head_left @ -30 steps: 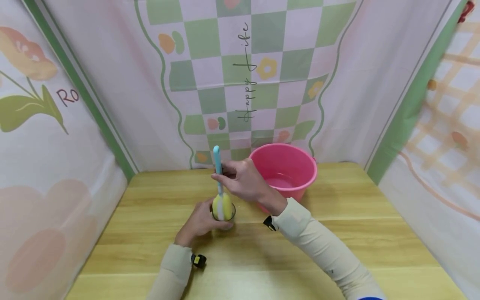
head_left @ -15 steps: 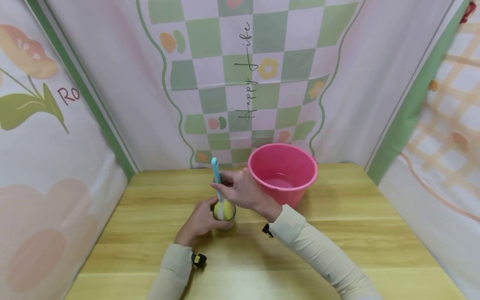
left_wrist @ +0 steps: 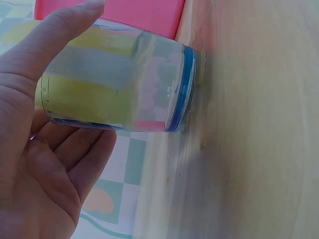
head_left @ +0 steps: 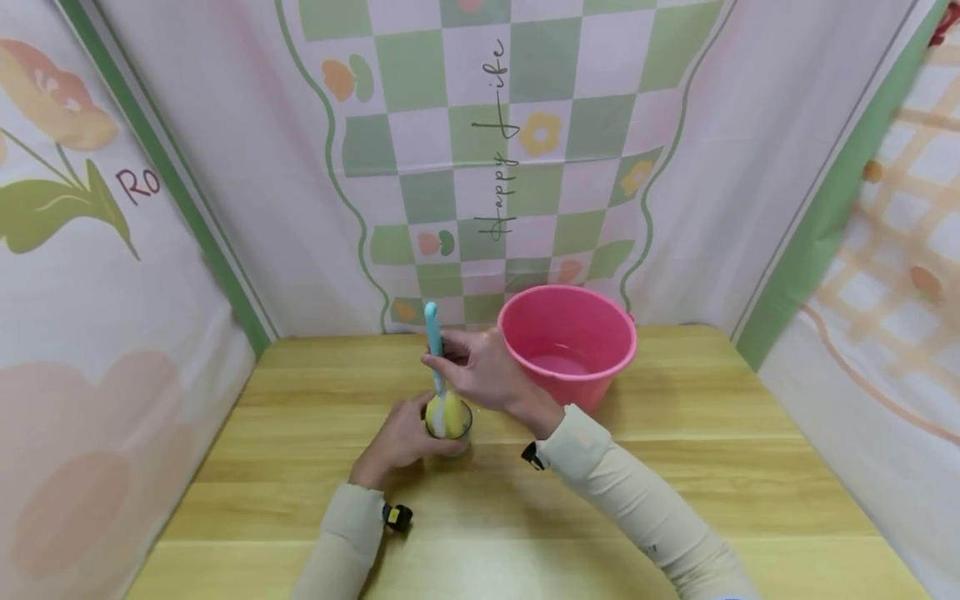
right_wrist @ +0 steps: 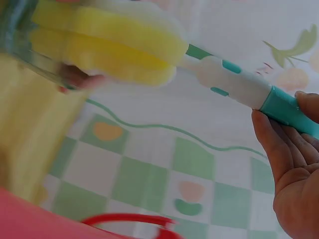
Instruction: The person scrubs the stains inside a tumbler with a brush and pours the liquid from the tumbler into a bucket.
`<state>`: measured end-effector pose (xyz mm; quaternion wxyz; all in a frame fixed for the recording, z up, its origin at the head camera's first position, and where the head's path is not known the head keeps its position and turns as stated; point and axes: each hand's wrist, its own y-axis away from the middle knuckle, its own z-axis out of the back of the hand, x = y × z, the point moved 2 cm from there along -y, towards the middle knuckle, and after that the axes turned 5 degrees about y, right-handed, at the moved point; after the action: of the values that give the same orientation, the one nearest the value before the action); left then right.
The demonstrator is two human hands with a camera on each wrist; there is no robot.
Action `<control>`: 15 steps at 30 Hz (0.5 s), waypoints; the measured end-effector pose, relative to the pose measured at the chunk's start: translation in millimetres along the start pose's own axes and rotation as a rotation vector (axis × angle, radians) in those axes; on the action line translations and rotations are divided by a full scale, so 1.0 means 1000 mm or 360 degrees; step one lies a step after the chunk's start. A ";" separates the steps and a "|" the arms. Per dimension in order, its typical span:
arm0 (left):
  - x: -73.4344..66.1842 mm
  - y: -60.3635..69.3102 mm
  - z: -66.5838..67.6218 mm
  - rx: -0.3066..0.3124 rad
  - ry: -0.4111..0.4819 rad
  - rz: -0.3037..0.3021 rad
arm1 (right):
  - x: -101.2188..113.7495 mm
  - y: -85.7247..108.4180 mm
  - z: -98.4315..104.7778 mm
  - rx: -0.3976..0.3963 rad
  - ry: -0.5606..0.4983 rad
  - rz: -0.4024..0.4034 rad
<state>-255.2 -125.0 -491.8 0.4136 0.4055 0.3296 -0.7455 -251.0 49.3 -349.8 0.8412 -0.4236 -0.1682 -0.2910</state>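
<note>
My left hand (head_left: 401, 435) grips a clear drinking glass (left_wrist: 157, 74) round its side, thumb on one side and fingers on the other. The glass has a bluish base, seen close to the wooden table top in the left wrist view. A bottle brush (head_left: 433, 329) stands nearly upright in the head view, its yellow and white sponge head (right_wrist: 114, 45) partly inside the glass. My right hand (head_left: 483, 371) pinches the brush's turquoise handle (right_wrist: 281, 104) between thumb and fingers. The right wrist view shows part of the sponge outside the rim.
A pink bucket (head_left: 570, 379) stands just right of and behind my hands; its red handle (right_wrist: 129, 217) shows in the right wrist view. The wooden table (head_left: 675, 492) runs up to a printed cloth backdrop (head_left: 487, 142), with cloth at both sides.
The right hand has pushed the brush down into the glass, then drawn it partly back up. My left hand keeps its grip on the glass in about the same place.
</note>
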 end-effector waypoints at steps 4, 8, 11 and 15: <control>0.001 0.001 0.000 0.0009 0.0002 0.0004 | -0.007 0.008 -0.010 0.0046 0.0030 -0.0034; 0.001 0.001 0.000 0.0002 -0.0015 0.0010 | -0.005 0.006 -0.007 0.0015 0.0009 -0.0009; 0.000 0.001 0.000 -0.0013 -0.0027 0.0017 | 0.000 -0.001 0.002 -0.0049 -0.0032 0.0026; -0.001 0.001 0.000 -0.0034 -0.0035 0.0024 | 0.006 -0.009 0.014 -0.0125 -0.0048 0.0060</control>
<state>-253.8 -124.7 -490.8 0.4272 0.3952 0.3299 -0.7433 -252.5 54.2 -333.0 0.8267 -0.4637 -0.1613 -0.2749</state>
